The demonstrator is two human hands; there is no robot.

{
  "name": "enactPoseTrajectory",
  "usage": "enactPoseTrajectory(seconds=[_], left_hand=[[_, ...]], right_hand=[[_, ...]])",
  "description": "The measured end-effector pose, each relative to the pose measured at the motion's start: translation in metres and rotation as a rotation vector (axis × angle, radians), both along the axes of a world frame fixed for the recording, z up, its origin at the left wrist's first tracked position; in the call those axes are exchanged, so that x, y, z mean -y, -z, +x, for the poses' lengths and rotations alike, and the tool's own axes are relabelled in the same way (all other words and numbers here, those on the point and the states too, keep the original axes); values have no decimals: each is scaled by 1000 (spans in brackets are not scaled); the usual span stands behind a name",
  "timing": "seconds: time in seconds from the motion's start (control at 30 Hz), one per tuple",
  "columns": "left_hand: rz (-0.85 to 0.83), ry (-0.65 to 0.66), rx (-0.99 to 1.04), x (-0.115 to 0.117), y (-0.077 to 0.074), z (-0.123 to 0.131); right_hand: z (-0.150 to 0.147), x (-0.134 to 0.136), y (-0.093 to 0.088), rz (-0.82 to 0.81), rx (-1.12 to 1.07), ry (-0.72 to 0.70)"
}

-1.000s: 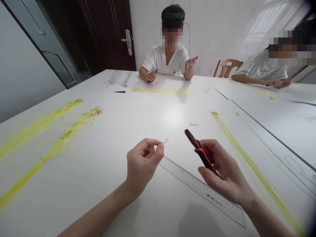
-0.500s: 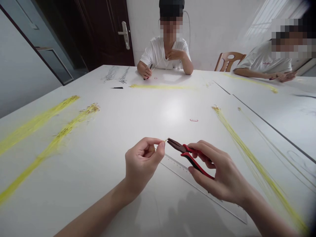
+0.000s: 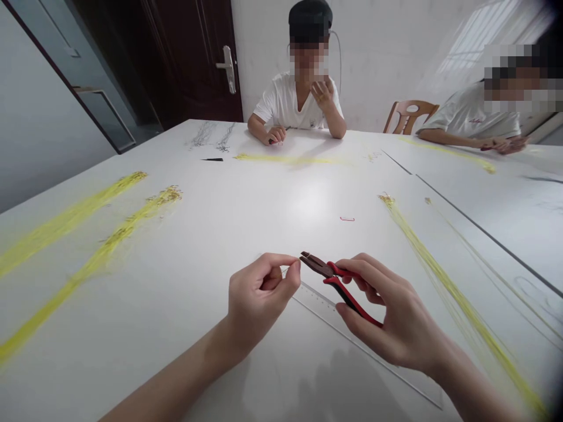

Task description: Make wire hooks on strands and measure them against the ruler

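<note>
My left hand (image 3: pixel 264 305) is closed in a pinch, thumb against forefinger. A thin strand (image 3: pixel 285 271) shows at the pinch; its far end is too fine to make out. My right hand (image 3: pixel 389 313) is wrapped around pliers (image 3: pixel 323 267) with red and black handles. The dark jaws are slightly parted, with their tips right beside my left fingertips. Under the hands lies a clear ruler (image 3: pixel 352 334), partly covered by the right hand.
Bundles of yellow strands with small metallic ends lie at left (image 3: pixel 127 225) and right (image 3: pixel 433 261). A small red bracket-shaped outline (image 3: pixel 347 219) is on the table (image 3: pixel 264 199) ahead. Two people sit across, a person opposite (image 3: pixel 299 97) and another at right (image 3: pixel 475 120).
The plier jaws have parted a little, and the small yellow piece seen between fingertips and jaws no longer shows. The person opposite has raised one hand. The view has tilted slightly.
</note>
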State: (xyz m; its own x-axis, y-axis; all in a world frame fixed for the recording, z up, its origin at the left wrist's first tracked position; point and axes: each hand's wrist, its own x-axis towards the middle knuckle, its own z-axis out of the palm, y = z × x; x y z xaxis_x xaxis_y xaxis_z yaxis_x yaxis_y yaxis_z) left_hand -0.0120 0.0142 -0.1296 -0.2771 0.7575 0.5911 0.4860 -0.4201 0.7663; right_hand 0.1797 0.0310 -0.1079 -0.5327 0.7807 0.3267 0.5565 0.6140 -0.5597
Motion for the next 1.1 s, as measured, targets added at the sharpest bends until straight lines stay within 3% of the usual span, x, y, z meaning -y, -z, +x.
enactPoseTrajectory(seconds=[0.2,0.33,0.43,0.5,0.57,0.67,0.9,1.1], left_hand=[[84,0,-63,-2,0,-3],[157,-75,-95,-1,-5,-6],[222,-96,-254,2,-10,-9],[254,-59,-433,3,-11,-11],[338,9,-581,3,-10,-12],[477,111,-653,1,-4,-12],[556,179,-683,-1,1,-8],[581,218,-740,0,6,-9]], right_hand=[[9,0,-5,-90,23,-18],[27,-6,-10,-455,-3,-146],[22,-7,-4,-806,-387,-376],[9,-2,3,-912,-721,-331],[-8,5,10,-916,-871,-140],[-24,13,13,-905,-885,2],[-25,12,10,-832,-827,124],[-22,6,9,-856,-835,48]])
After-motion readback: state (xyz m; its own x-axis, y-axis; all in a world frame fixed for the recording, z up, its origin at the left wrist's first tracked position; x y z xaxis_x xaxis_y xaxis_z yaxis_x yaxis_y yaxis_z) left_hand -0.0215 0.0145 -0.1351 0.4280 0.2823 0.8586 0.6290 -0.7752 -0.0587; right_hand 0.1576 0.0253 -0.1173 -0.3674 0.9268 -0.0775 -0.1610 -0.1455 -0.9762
